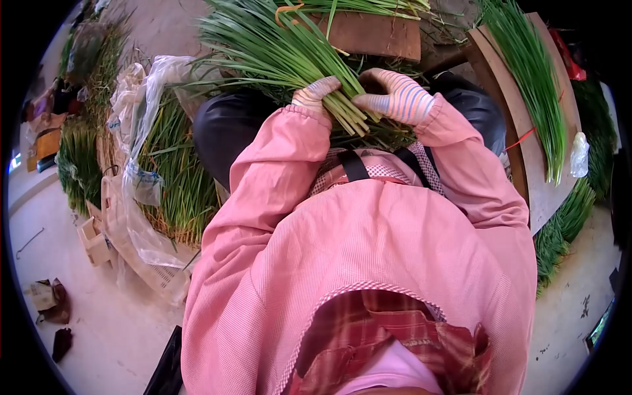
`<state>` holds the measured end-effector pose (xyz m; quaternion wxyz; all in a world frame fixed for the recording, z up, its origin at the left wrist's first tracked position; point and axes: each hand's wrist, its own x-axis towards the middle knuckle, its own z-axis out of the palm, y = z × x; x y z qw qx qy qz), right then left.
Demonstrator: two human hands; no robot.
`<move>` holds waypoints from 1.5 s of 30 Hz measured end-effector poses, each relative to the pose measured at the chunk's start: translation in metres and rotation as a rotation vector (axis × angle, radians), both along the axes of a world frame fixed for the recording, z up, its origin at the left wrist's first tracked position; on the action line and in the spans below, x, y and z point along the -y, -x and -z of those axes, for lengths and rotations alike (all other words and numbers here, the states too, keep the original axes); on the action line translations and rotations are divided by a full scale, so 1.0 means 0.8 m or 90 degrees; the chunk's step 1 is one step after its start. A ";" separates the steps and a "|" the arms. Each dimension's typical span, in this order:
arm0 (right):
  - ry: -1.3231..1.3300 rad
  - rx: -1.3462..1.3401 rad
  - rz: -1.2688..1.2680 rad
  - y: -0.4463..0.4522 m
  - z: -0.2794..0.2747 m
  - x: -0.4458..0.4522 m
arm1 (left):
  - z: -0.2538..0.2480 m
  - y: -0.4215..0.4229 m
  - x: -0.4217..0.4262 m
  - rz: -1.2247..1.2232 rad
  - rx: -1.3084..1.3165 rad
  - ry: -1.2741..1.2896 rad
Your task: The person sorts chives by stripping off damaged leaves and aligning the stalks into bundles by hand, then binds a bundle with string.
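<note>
A large bunch of garlic chives (pixel 289 62) slants across my lap, its leaves fanning to the upper left and its pale cut ends pointing down toward me. My left hand (pixel 317 93), in a striped knit glove, is closed around the stalks near those ends. On the other side my right hand (pixel 398 96), gloved in the same stripes, curls its thumb and fingers against the right edge of the bunch. Its fingertips are partly hidden behind the stalks. An orange band (pixel 288 13) lies across the leaves near the top of the picture.
A wooden board (pixel 375 36) with more stalks is in front of me. Another chive bunch (pixel 526 72) lies on a curved board at right, beside a clear plastic bottle (pixel 579 155). At left, a plastic crate (pixel 148 253) holds chives under clear plastic sheeting (pixel 141 214).
</note>
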<state>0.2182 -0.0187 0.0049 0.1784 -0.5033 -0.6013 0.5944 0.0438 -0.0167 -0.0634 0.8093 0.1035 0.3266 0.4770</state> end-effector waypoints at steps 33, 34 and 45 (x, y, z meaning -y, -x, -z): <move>0.106 -0.375 0.372 0.028 0.043 0.027 | -0.065 0.041 -0.011 -0.247 -0.014 -0.014; 0.104 -0.267 0.302 0.011 0.056 0.027 | -0.082 0.065 -0.020 -0.292 -0.014 -0.047; -0.373 0.475 -0.006 0.067 0.001 -0.089 | -0.115 0.146 -0.018 -0.327 -0.087 -0.327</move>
